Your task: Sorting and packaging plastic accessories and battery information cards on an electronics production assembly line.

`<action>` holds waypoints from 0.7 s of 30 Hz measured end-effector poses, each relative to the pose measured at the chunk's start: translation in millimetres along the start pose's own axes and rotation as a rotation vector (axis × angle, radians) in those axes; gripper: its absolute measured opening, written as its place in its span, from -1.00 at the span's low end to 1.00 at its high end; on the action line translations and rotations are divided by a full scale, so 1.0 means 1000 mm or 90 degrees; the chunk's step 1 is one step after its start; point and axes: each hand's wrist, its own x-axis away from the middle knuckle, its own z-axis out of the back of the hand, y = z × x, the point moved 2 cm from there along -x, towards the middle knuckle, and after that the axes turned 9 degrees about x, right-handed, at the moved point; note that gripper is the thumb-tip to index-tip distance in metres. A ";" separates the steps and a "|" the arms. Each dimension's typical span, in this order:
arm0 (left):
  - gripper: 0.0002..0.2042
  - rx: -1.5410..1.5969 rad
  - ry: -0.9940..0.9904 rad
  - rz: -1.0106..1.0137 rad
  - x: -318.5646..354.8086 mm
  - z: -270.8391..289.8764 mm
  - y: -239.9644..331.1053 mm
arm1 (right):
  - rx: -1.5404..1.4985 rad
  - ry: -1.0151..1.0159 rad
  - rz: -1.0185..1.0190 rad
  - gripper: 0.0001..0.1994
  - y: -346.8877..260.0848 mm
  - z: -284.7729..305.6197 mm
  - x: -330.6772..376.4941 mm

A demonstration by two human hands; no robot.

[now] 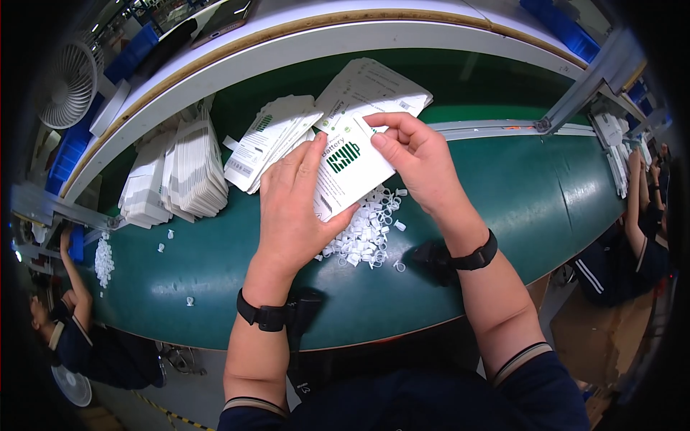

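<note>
While both hands pinch the white card (350, 167), left hand (291, 208) and right hand (420, 161) should grip gently, keeping it flat above the little white clips (366, 230).

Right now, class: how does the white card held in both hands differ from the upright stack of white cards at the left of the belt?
The held card is single; the stack holds many. The held card is lifted above the green belt, pinched by the left hand and right hand; the stack rests on the belt, untouched. The held card shows its green-printed face; the stack shows mostly edges. Both are white.
</note>
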 end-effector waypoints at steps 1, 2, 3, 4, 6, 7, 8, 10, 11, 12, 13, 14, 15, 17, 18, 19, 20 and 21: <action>-0.10 0.001 0.000 0.001 0.000 0.000 0.000 | -0.046 0.004 -0.023 -0.74 -0.002 0.000 0.000; -0.12 -0.001 0.009 -0.008 -0.001 0.001 0.001 | -0.092 0.007 -0.046 -0.74 -0.004 0.000 0.000; -0.14 -0.002 0.018 -0.017 -0.001 0.001 0.002 | -0.092 0.007 -0.047 -0.74 -0.004 0.001 0.000; -0.14 -0.003 0.018 -0.016 0.000 0.002 0.002 | -0.105 0.000 -0.068 -0.74 -0.004 0.001 -0.001; -0.15 -0.016 0.022 -0.035 0.000 0.001 0.004 | -0.119 -0.002 -0.089 -0.73 -0.002 0.005 -0.001; -0.15 -0.016 0.020 -0.037 0.000 0.001 0.005 | -0.094 -0.012 -0.090 -0.74 -0.001 0.007 0.000; -0.16 -0.024 0.016 -0.038 0.000 0.000 0.006 | -0.068 -0.022 -0.091 -0.74 0.001 0.008 -0.001; -0.17 -0.032 0.010 -0.040 0.000 0.000 0.007 | -0.015 -0.022 -0.070 -0.76 0.002 0.010 -0.001; -0.18 -0.031 0.009 -0.040 0.000 0.000 0.008 | 0.037 -0.023 -0.048 -0.78 0.002 0.010 -0.001; -0.19 -0.030 0.007 -0.040 0.000 0.000 0.008 | 0.037 -0.021 -0.049 -0.78 0.004 0.011 -0.001; -0.19 -0.029 0.006 -0.041 0.000 0.000 0.008 | 0.050 -0.029 -0.033 -0.77 0.005 0.011 -0.001; -0.16 -0.033 0.009 -0.030 0.001 0.000 0.007 | 0.061 -0.038 -0.016 -0.76 0.005 0.011 -0.002; -0.13 -0.037 0.012 -0.020 0.002 0.001 0.005 | 0.061 -0.038 -0.017 -0.76 0.005 0.010 -0.002; -0.14 -0.029 0.022 -0.009 0.002 0.002 0.002 | 0.032 -0.062 0.009 -0.70 0.002 0.006 -0.002; -0.15 -0.022 0.032 0.002 0.001 0.002 0.000 | 0.032 -0.064 0.009 -0.70 0.000 0.006 -0.001; -0.15 -0.023 0.032 0.003 0.001 0.002 0.000 | -0.002 -0.111 -0.016 -0.65 -0.002 0.004 0.000; -0.15 -0.016 0.046 0.008 0.001 0.002 -0.001 | -0.036 -0.157 -0.043 -0.58 -0.002 0.003 0.001; -0.16 -0.010 0.060 0.013 0.001 0.002 -0.002 | -0.036 -0.157 -0.043 -0.58 -0.002 0.001 0.003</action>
